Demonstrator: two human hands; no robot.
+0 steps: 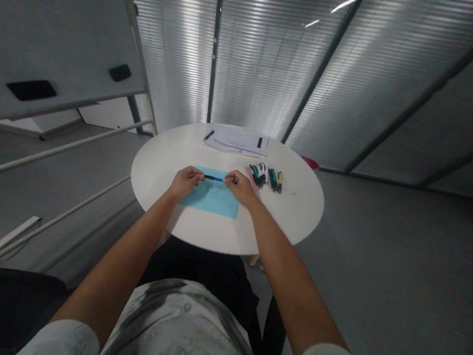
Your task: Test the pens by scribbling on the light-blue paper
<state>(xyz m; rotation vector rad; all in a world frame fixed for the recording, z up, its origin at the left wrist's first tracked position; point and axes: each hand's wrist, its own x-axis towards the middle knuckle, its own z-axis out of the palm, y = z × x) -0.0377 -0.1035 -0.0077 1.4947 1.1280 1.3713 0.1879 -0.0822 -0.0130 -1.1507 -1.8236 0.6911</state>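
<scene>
The left hand (186,182) and right hand (239,188) seem, in this dim view, to pinch a blue-and-black pen (215,179) at its ends, over a pale blue sheet (211,197) on the round white table (292,211). Just right of them lie grouped markers (265,176), well short of the table's right rim.

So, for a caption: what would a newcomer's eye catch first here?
The bright blue sheet on the round white table stands out first, with a pen held across it between the left hand and right hand. A cluster of markers lies to the right.
</scene>
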